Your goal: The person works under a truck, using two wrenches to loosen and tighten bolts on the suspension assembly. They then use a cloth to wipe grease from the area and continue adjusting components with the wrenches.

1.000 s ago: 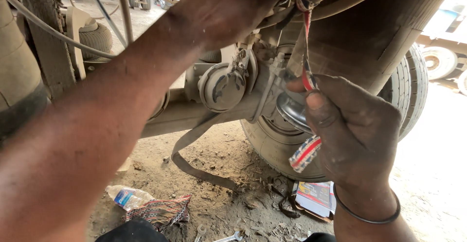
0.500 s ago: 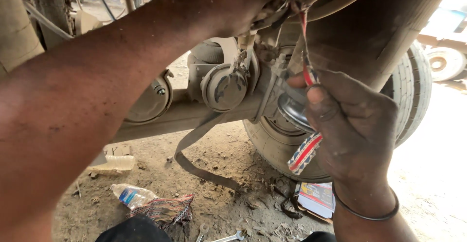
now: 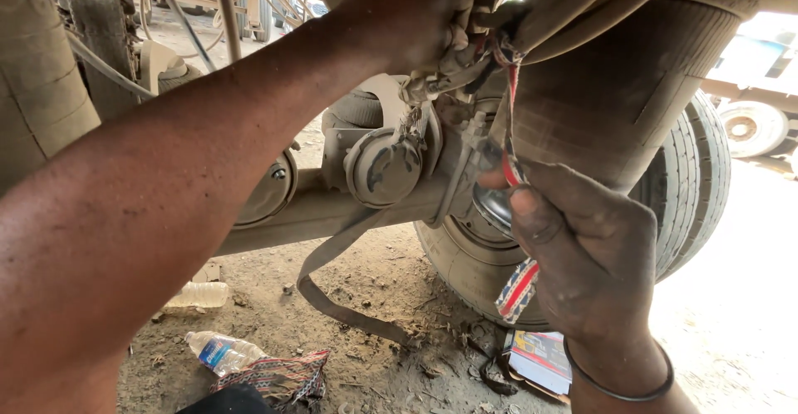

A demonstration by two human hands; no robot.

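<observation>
Red, white and blue woven cord [image 3: 515,285] is pinched taut between thumb and fingers of the right hand [image 3: 594,268], running up to fittings under a truck chassis. Those fittings are apparently gripped by the left hand [image 3: 411,15]; its hold is partly hidden. Dusty ground [image 3: 374,298] is littered with plastic bottles [image 3: 220,350].

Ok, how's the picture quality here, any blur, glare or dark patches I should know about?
Head view: the left forearm fills the near foreground, slightly soft; the right hand pinching the red patterned strip is sharp but shaded under the vehicle; daylight at the right edge past the tyre is washed out.
</observation>
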